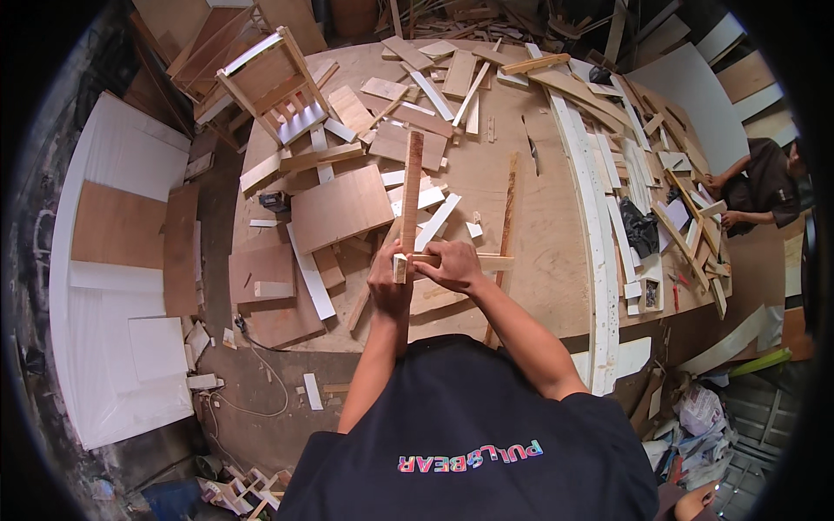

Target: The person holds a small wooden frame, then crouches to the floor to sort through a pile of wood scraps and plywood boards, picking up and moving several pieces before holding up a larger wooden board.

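Note:
Close in front of my chest, my left hand (388,273) is closed around the lower end of a long wooden strip (413,187) that points away from me. My right hand (452,264) grips a shorter wooden strip (495,261) lying crosswise, its free end sticking out to the right. The two strips meet between my hands, roughly at a right angle; my fingers hide part of the joint. A small pale block end (400,269) shows by the left fingers. Beyond them, a rectangular plywood panel (341,208) and white offcuts (437,221) lie on the worktable (547,226).
A small wooden frame like a chair (274,87) stands at the table's far left. Offcuts (434,82) are heaped at the back. A long white board (591,226) runs along the right, and beyond it another person (760,191) handles strips. A cable (278,391) lies on the floor.

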Motion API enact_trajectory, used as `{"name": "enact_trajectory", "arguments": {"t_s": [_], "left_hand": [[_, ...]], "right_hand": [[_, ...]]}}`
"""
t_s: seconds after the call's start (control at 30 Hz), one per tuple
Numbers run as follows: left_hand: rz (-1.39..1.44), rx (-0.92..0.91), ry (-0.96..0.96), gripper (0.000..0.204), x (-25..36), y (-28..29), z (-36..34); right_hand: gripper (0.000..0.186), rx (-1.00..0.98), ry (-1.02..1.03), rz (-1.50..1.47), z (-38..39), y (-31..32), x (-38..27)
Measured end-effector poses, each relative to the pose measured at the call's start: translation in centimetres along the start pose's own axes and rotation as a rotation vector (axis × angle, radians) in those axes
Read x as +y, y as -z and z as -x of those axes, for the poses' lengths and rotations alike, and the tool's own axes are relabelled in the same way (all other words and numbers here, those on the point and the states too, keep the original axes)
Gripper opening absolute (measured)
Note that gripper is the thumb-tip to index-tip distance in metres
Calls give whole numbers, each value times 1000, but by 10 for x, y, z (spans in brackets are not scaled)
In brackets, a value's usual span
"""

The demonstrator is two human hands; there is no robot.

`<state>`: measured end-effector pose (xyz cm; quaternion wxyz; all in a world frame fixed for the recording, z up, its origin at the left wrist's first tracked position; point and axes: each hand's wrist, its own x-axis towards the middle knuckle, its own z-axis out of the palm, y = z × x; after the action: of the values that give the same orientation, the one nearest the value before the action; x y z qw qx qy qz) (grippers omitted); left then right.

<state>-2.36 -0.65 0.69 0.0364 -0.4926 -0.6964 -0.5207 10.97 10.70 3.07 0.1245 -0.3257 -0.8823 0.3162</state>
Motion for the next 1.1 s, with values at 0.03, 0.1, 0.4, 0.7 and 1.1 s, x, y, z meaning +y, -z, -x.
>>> {"name": "enact_trajectory", "arguments": {"t_s": [0.03, 0.1, 0.4, 0.7, 1.1], "left_hand": [[2, -2, 7, 23, -1, -3, 0], [-4, -8, 44, 25, -5, -6, 0], [139, 0, 140, 26, -18, 2, 8], [121, -190, 77, 27, -36, 13, -7], [235, -402, 21, 28, -41, 30, -27]], "right_hand": [[48, 12, -32, 3, -1, -4, 3], [47, 33, -76, 1, -3, -9, 5], [42, 23, -69, -24, -9, -20, 2], [42, 53, -83, -29, -12, -21, 3], [44, 60, -57, 29, -11, -24, 8]]}}
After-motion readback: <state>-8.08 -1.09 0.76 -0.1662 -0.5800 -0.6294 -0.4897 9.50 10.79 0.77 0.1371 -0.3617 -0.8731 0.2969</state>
